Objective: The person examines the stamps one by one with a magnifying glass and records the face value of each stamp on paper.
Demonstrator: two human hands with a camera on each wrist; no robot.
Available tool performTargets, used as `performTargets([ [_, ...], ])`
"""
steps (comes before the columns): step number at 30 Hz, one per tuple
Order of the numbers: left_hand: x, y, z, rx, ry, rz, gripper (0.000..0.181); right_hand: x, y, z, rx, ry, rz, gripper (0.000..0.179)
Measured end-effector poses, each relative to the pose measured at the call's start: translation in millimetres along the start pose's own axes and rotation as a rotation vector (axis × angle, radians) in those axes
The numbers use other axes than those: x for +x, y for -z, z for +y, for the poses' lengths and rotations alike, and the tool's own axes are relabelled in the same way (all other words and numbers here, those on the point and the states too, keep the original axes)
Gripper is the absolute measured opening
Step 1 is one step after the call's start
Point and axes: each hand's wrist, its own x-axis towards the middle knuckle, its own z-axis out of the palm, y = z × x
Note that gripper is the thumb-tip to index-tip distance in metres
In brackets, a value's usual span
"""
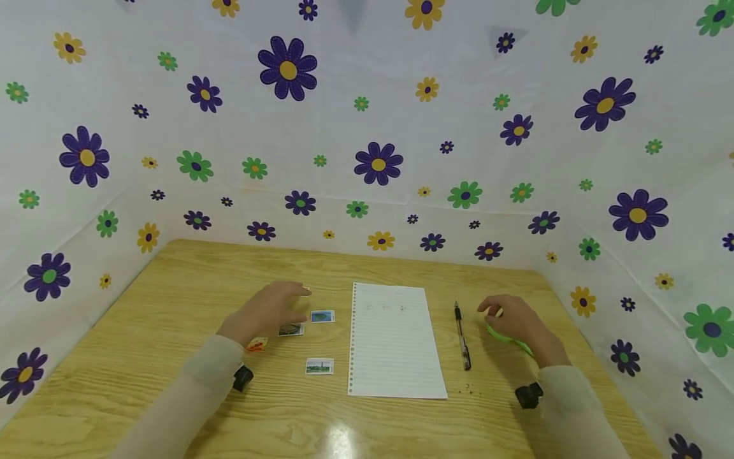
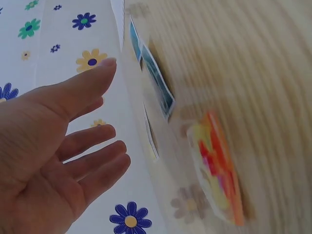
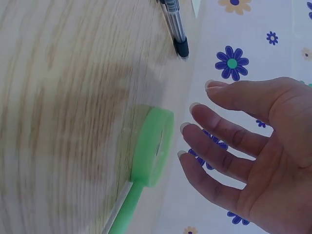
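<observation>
My left hand (image 1: 265, 312) hovers over the table's left half, fingers loosely spread and holding nothing. Around it lie small pictures that look like postage stamps: a blue-green one (image 1: 323, 316) by the fingertips, a dark one (image 1: 291, 329) partly under the thumb, and a landscape one (image 1: 319, 366) nearer me. A bright orange and yellow piece (image 2: 217, 168) lies below the wrist side. My right hand (image 1: 518, 319), fingers gently bent and empty, is above a green magnifying glass (image 3: 152, 146). Its round frame and handle rest on the table, partly hidden by the hand in the head view.
Between the hands lies a lined, punched sheet of paper (image 1: 395, 350) with faint marks along its top. A black-tipped pen (image 1: 462, 338) lies to its right. Small dark crumbs (image 1: 469, 386) are scattered below the pen. A flower-patterned cloth (image 1: 378, 191) encloses the wooden table (image 1: 189, 280).
</observation>
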Motion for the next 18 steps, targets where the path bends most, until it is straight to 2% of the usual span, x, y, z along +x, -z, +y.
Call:
performTargets([
  [5, 0.3, 3.6, -13.7, -0.056, 0.046, 0.023, 0.05, -7.3, 3, 7, -0.011, -0.004, 0.024, 0.018],
  [8, 3.7, 5.1, -22.9, -0.075, 0.037, 0.05, 0.044, -11.1, 3, 16, -0.004, 0.014, 0.038, 0.016],
  [12, 9.9, 6.3, -36.6, -0.086, 0.045, 0.067, 0.039, -15.7, 3, 26, 0.01, -0.001, 0.041, 0.016],
  [18, 18.9, 7.6, -55.0, -0.142, 0.106, 0.04, 0.038, -21.7, 6, 38, -0.018, -0.032, 0.038, 0.013],
])
